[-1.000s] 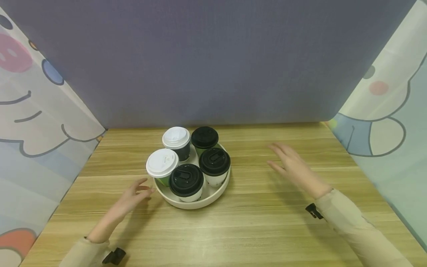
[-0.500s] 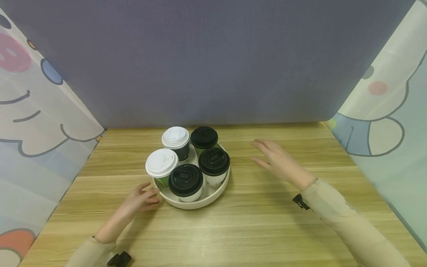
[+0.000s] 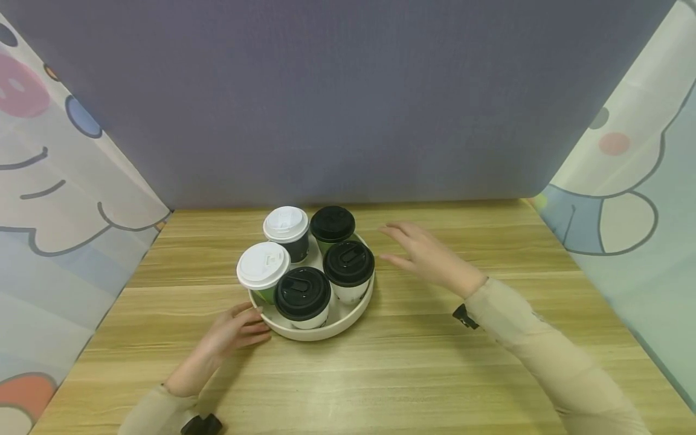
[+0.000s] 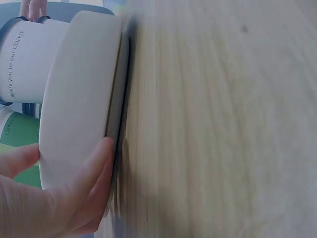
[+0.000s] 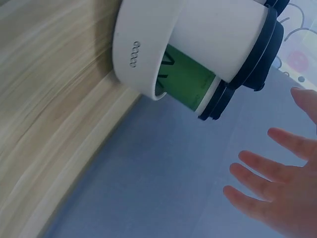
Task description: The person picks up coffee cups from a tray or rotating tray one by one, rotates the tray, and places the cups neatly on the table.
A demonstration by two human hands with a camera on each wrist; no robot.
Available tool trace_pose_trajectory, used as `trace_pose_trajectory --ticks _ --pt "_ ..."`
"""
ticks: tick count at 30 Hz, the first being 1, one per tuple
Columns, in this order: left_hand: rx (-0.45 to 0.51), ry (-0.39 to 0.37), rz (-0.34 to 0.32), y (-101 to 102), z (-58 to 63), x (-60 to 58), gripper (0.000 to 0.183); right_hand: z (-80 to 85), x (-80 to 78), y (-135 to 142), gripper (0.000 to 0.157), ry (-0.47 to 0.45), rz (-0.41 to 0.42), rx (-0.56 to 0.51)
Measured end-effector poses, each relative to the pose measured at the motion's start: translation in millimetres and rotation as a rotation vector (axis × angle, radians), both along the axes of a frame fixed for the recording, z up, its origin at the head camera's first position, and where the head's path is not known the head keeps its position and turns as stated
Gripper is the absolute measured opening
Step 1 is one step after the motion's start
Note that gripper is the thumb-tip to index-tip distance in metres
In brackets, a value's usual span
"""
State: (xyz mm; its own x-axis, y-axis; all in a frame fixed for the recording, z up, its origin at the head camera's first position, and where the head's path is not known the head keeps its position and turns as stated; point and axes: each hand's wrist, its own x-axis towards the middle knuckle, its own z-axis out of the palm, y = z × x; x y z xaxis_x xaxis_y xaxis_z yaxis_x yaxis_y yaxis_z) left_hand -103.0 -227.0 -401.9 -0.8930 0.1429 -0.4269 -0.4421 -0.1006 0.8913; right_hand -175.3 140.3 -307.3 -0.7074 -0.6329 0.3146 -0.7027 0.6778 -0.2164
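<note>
A round white tray (image 3: 326, 331) holds several lidded paper coffee cups, all upright. Two have white lids: a green cup (image 3: 264, 266) at the left and a dark one (image 3: 286, 226) behind it. Black lids top a white cup (image 3: 303, 297) at the front, another white cup (image 3: 349, 267) at the right and a green cup (image 3: 333, 226) at the back. My left hand (image 3: 231, 331) grips the tray's near left side, thumb at the rim and fingers (image 4: 96, 163) along its lower edge. My right hand (image 3: 421, 252), fingers spread, hovers just right of the tray, holding nothing.
The tray stands on a wood-grain table (image 3: 435, 374). A grey-blue panel (image 3: 348, 109) rises along the table's back edge. Curtains with cartoon prints hang on the left (image 3: 65, 181) and right (image 3: 647, 199) sides.
My left hand has moved right and taken hold of the tray's edge. My right hand has come left, closer to the cups. The tray and cups keep their place.
</note>
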Motion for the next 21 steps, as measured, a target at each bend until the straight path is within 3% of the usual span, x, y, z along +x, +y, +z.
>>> trace_pose_trajectory --ticks 12,21 --pt "0.126 0.033 -0.048 -2.9 -3.6 -1.0 0.069 7.9 -3.3 -28.2 0.057 -0.166 0.049 0.033" --pt "0.147 0.039 -0.053 -4.6 -5.2 -1.1 0.063 4.2 -7.2 -49.6 0.060 -0.213 0.097 0.097"
